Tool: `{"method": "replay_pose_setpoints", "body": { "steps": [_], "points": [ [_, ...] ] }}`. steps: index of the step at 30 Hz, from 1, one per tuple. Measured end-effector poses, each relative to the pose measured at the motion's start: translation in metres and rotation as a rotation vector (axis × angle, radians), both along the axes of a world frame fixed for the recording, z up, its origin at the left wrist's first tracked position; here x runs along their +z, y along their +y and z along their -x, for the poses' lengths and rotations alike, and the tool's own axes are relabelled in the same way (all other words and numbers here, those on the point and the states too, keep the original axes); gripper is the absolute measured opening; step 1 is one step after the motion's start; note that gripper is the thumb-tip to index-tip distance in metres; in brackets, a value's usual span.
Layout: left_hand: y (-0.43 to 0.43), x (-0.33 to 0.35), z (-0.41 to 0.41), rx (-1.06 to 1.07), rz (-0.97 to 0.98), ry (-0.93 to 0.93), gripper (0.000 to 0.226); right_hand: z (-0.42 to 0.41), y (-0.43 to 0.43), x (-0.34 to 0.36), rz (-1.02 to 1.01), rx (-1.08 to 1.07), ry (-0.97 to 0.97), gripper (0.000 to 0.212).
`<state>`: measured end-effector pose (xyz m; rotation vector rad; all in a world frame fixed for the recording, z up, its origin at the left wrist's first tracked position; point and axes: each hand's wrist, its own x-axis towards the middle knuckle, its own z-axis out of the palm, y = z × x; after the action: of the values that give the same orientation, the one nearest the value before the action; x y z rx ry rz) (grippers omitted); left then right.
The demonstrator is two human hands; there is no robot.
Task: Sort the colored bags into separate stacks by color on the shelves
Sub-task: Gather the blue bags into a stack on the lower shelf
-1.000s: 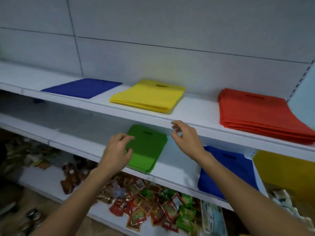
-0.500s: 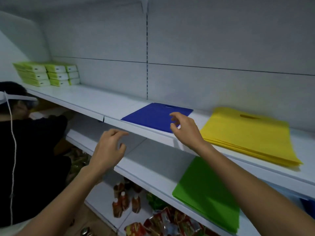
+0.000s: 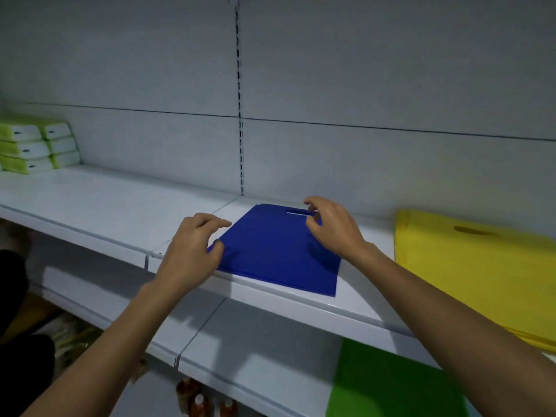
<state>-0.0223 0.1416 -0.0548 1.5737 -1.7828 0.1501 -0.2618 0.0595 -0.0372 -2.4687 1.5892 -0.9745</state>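
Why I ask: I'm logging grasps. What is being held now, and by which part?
Blue bag: right hand fingers at its handle slot, left hand thumb on its left edge. Whether either grip is closed cannot be told.

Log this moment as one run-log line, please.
left hand: touching blue bag edge | right hand: at handle slot, grip unclear | blue bag: flat on shelf | yellow stack: beside it
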Motion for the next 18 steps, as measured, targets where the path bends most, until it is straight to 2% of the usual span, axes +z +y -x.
{"method": "replay_pose_setpoints", "body": {
  "steps": [6,9,12,15,18],
  "points": [
    [-0.073,-0.001,-0.005,-0.154,-0.093,-0.032,0.037,0.027,-0.016,0.005,0.019,-0.284,0.002,0.037],
    [-0.101,-0.007,-0.012,-0.117,-0.193,-0.053,0.039,0.037,-0.014,0.002,0.004,-0.455,0.018,0.038],
    [-0.118,-0.021,-0.019,-0.076,-0.315,-0.162,0.041,0.030,-0.013,-0.005,-0.038,-0.612,0.041,0.037],
    [-0.122,-0.034,-0.022,-0.053,-0.280,-0.231,0.038,0.006,-0.014,-0.024,-0.170,-0.760,0.055,0.039],
    [-0.126,-0.040,-0.024,-0.119,-0.219,-0.164,0.033,-0.018,-0.017,-0.043,-0.294,-0.841,0.138,0.041]
  ]
}}
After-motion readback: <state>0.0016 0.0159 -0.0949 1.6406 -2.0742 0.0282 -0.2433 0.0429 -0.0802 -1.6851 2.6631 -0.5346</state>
